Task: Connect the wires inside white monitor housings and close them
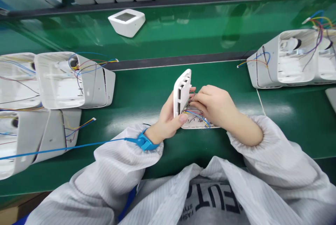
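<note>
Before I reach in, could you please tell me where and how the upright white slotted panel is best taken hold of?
Probably pinch the white slotted panel across its thickness near the upper end, coming from above: it is thin, nearly upright and free there, while the left hand holds it lower down and colored wires lie by its base.

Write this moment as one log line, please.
left hand: holding white panel near-upright | right hand: at wires | white base: beneath wires | tabletop: green
</note>
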Available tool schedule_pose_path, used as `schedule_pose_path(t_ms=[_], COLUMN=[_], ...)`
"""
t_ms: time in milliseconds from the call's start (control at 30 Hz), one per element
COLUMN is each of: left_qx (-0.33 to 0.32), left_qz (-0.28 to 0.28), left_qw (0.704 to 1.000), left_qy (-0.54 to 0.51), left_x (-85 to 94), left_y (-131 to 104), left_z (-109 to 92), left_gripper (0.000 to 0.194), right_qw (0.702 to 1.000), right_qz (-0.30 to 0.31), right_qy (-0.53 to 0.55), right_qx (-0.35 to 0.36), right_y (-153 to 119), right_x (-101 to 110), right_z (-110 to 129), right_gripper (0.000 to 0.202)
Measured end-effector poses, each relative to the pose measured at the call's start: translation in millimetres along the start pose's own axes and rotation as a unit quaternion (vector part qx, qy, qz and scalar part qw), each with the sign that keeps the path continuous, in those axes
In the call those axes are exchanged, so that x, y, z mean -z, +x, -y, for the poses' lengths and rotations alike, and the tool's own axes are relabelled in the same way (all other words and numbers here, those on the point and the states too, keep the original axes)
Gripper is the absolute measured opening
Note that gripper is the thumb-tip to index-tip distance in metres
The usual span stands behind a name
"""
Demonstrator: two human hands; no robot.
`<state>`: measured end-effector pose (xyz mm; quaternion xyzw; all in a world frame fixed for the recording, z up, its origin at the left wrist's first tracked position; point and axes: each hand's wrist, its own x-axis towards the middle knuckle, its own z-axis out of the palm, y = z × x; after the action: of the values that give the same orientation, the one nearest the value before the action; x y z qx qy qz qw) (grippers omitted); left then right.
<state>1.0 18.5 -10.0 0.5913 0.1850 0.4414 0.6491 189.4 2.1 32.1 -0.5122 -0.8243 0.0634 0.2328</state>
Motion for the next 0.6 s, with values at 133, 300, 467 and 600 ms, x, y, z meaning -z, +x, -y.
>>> schedule_pose_path(t_ms=[133,300,467,600], left_qx=[0.005,0.025,0.007,-0.013], left_qz=[-0.016,-0.009,0.001,0.017], left_qw=[1.0,0.999,0.999,1.0], left_qy=[-0.026,-0.042,-0.038,-0.021], left_x=[-0.4,0.0,1.8,2.7], left_y=[-1.2,-1.2,-0.5,0.0], left_z=[0.9,-2.5,-1.0,1.0], left_gripper=[0.068,0.07,0.071,0.075], right_qw=[0.975,0.957,0.928,0.929], right_qz=[0.029,0.134,0.14,0.154], right_qy=[0.219,0.255,0.337,0.332], right_qx=[-0.016,-0.029,-0.068,-0.046], right_y=[-2.3,-8.1,-6.2,-3.2], right_x=[27.3,47.6,40.9,36.0], right_z=[0.2,0.5,-8.6,-9.6], right_gripper=[0.026,0.031,0.014,0.013])
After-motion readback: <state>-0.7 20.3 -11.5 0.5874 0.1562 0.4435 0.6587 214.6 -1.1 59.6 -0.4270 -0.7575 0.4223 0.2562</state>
